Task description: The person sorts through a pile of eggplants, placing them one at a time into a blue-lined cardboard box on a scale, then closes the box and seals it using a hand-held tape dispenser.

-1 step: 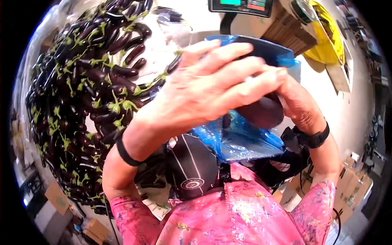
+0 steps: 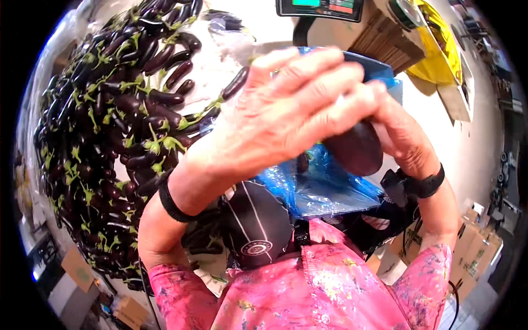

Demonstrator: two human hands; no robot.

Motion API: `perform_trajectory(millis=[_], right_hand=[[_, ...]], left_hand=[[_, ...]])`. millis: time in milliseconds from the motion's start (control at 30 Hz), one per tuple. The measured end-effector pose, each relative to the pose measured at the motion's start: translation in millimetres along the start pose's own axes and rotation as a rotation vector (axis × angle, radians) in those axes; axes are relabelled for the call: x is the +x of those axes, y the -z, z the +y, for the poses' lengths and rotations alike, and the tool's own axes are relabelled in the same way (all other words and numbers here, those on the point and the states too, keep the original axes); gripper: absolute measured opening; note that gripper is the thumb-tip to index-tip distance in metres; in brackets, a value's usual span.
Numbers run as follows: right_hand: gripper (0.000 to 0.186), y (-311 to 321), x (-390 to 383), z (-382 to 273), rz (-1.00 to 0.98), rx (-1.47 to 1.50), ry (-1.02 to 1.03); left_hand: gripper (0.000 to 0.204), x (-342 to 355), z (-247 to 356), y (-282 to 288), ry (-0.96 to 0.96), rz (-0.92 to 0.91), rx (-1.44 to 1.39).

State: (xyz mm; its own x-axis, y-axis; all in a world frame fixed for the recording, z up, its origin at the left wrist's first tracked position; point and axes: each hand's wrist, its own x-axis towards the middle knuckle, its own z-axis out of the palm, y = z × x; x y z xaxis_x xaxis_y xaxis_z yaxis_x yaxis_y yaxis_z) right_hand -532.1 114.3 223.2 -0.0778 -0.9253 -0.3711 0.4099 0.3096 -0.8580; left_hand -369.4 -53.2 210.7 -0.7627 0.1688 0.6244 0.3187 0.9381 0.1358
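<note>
Knuckles up, your left hand (image 2: pixel 300 107) spans the middle with its fingers stretched out; its underside is hidden, so I cannot tell whether it grips anything. Your right hand (image 2: pixel 401 132) curves in behind it, next to 1 large dark eggplant (image 2: pixel 356 151), and seems to have hold of it, though most of its fingers are covered and I cannot confirm the grasp. That eggplant hangs over the open blue plastic bag (image 2: pixel 335 203) in front of you. I judge you partway along: a dark shape with a bit of green shows inside the bag, too covered to count, while a big heap of eggplants (image 2: pixel 77 143) lies outside it on your left, so much seems left. Beyond the heap's inner edge, clear plastic (image 2: pixel 223 25) wraps or covers more dark eggplants. Farther out you have a dark device (image 2: pixel 319 11) with a lit green panel, stacked cardboard (image 2: pixel 385 47) and a yellow liner (image 2: pixel 432 69) with dark, unclear contents.
</note>
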Motion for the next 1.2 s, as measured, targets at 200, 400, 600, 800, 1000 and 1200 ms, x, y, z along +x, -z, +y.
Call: perform_trajectory(millis=[200,400,600,800,1000,1200], right_hand=[[0.074,18,-46,26,0.203,-0.147,-0.245],[0.071,26,-7,108,0.361,-0.151,-0.534],[0.072,61,18,182,0.460,-0.256,-0.728],[0.057,28,17,181,0.633,-0.327,-0.434],[0.056,75,8,213,0.547,-0.383,-0.549],[0.061,85,9,220,0.409,-0.222,-0.493]], left_hand=[[0.060,-54,-11,-4,0.816,-0.067,-0.584],[0.036,-197,13,-39,1.382,0.102,-0.685],[0.025,-334,97,-59,1.633,0.216,-0.684],[0.026,-383,146,-58,1.874,0.128,-0.491],[0.024,-357,129,-72,1.820,0.113,-0.318],[0.018,-338,117,-83,1.746,0.249,-0.170]])
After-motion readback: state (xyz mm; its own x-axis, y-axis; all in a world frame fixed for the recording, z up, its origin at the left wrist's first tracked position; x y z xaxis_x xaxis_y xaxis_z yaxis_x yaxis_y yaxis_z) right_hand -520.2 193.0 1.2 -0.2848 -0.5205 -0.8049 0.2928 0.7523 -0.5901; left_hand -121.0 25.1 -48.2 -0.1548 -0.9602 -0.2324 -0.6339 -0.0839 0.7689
